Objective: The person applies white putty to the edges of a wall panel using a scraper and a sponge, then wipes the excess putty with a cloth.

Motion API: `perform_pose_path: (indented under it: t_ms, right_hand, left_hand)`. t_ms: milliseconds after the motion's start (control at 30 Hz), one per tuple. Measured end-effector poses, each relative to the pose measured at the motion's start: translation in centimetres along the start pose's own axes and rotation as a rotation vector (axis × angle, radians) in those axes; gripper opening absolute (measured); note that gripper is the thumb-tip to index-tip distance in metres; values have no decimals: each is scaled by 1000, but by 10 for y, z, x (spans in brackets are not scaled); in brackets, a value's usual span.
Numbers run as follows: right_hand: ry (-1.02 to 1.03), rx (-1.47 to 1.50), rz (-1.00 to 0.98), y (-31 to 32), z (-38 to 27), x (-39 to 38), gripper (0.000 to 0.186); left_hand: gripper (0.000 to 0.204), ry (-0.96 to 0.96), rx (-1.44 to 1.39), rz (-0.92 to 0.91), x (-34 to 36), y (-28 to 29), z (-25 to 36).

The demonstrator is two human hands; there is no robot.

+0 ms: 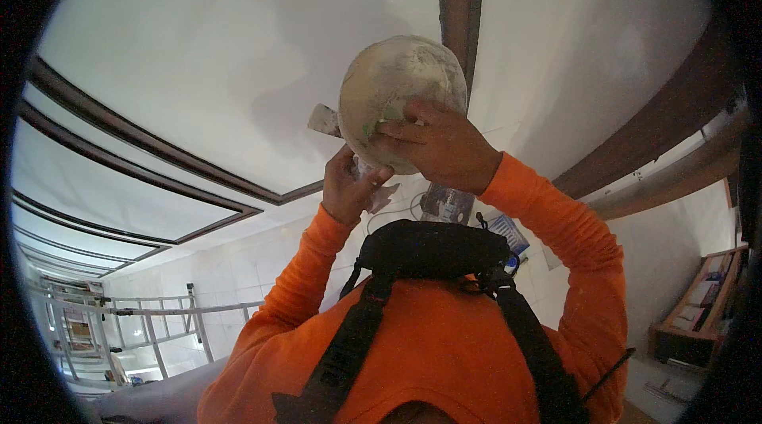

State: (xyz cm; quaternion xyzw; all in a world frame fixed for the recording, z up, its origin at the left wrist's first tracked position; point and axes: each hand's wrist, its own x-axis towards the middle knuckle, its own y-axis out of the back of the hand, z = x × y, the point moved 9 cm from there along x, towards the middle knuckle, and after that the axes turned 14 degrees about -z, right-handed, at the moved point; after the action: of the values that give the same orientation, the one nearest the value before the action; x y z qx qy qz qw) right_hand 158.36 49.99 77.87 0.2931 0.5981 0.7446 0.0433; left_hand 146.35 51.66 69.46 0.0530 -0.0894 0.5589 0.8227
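Observation:
In front of my chest is a rounded, dusty off-white bowl-like thing (397, 67), its curved side toward me, with grey smudges and a small green patch. My right hand (444, 142) lies over its lower right, fingers bent against the surface. Just below its left edge, my left hand (349, 186) is closed, with crumpled whitish thin material (385, 196) showing beside the fingers. A flat, stained blade like a putty knife's (324, 120) juts out left of the bowl-like thing; its handle is hidden, so I cannot tell which hand, if any, holds it.
A white wall panel (198, 43) with dark brown trim (458, 11) stands close ahead. A metal ladder or scaffold frame (151, 317) is at the lower left. Below lie a dark box (446, 203) and a blue-and-white package (508, 232). A wooden shelf (694, 313) is at the right.

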Motion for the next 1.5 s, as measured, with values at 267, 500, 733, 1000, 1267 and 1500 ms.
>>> perform_pose_path:
  t_ms: [267, 500, 733, 1000, 1267, 1500]
  right_hand:
    - [119, 140, -106, -29, -3, -14, 34]
    - [89, -23, -183, -33, 10, -30, 31]
    - [-160, 158, -50, 12, 51, -34, 26]
    - [-333, 21, -99, -1, 71, -22, 23]
    - [-325, 121, -92, -24, 51, -4, 23]
    - [-204, 814, 13, -18, 36, 16, 28]
  left_hand:
    - [51, 92, 48, 23, -7, 7, -8]
    - [53, 126, 157, 10, -4, 12, -7]
    - [61, 39, 140, -15, 0, 7, -6]
    - [58, -53, 349, 64, 2, 9, 9]
    - [58, -133, 407, 138, -2, 7, 13]
    - [53, -92, 364, 273, -14, 22, 4]
